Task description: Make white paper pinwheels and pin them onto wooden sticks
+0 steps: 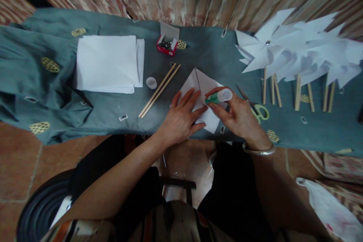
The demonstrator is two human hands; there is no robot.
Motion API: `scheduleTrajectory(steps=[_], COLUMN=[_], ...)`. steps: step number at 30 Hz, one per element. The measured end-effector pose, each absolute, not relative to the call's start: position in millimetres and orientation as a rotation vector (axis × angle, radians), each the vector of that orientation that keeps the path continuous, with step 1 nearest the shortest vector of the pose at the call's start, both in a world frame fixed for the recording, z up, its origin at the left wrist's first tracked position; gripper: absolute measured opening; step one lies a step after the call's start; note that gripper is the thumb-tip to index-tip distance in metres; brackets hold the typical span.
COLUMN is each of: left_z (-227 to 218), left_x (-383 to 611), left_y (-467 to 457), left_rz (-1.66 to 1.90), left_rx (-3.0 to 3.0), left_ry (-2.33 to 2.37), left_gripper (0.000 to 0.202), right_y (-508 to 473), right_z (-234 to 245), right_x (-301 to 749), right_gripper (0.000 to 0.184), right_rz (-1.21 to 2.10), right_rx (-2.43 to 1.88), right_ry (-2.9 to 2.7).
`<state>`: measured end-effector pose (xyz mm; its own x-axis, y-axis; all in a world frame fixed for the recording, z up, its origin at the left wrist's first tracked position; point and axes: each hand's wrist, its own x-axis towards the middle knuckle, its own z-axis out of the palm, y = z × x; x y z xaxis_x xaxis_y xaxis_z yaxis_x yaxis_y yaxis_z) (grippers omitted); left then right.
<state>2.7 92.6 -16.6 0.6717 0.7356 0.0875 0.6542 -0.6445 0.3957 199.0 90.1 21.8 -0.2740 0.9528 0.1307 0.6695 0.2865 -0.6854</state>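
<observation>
My left hand point(181, 115) lies flat with spread fingers on a white folded paper square point(202, 83) on the grey-green cloth point(113, 102). My right hand point(238, 115) grips a green and white glue stick point(218, 96), its tip held against the paper near my left fingertips. The glue stick's cap point(151, 82) stands apart to the left. Two wooden sticks point(160, 90) lie slanted between the cap and the paper.
A stack of white paper sheets point(109, 62) lies at the left. A red box of pins point(167, 45) stands open at the back. Green-handled scissors point(255, 107) lie right of my hand. Several finished white paper pinwheels on sticks point(297, 53) fill the right side.
</observation>
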Motion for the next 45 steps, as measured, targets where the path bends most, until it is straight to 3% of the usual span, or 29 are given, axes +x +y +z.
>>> scheduleTrajectory(steps=[35, 45], left_z=[-14.5, -14.1], left_x=[2.7, 2.3], left_y=[91.6, 92.3], left_rz=[0.352, 0.340], left_rx=[2.545, 2.535], left_ry=[1.081, 1.076], left_gripper=[0.054, 0.054], right_y=[102.7, 103.2], right_z=[10.7, 16.5], right_x=[194.4, 190.6], right_gripper=[0.028, 0.023], right_rz=[0.697, 0.658], right_rx=[-1.476, -1.513], right_ry=[-1.938, -1.989])
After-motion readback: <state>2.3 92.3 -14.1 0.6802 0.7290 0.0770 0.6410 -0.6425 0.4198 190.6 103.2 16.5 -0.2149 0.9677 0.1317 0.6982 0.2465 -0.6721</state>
